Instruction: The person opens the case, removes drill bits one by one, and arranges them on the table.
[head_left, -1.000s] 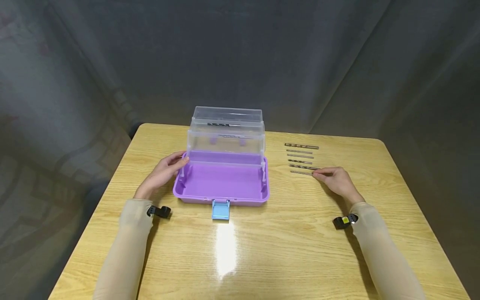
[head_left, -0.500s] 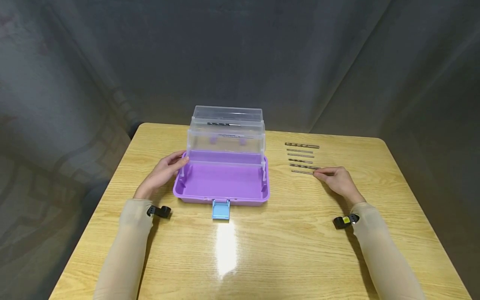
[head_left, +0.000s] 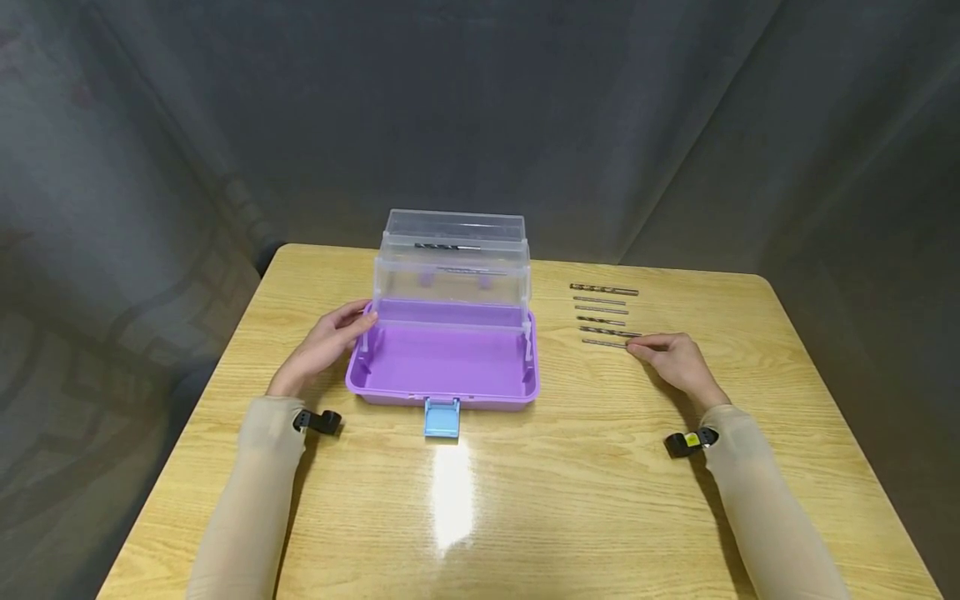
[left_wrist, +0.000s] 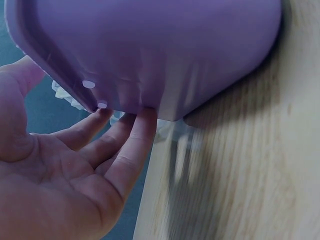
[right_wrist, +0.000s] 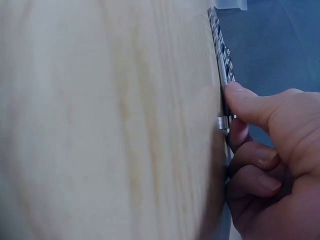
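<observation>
**Left hand on the box, right hand on the nearest drill bit**

Your left hand [head_left: 324, 346] rests against the left end of the open purple plastic toolbox [head_left: 442, 362], fingers [left_wrist: 131, 145] straight and relaxed, their tips touching the purple wall just under the rim — nothing is gripped. Above that hand's fingertips the box's clear plastic tiered trays [head_left: 452, 262] stand folded back, and one dark drill bit [head_left: 447, 247] lies in the upper tray. The light blue latch [head_left: 442, 417] hangs at the front of the box, between your two forearms.

Your right hand [head_left: 675, 360] lies on the light wooden table [head_left: 525, 500], well apart from the box. Its thumb and curled fingers [right_wrist: 250, 107] pinch the right end of the thin metal drill bit [head_left: 604, 342] nearest you — the bit is flat on the table. Just beyond that hand, five more metal drill bits [head_left: 602, 309] lie in a row, parallel to it.
</observation>
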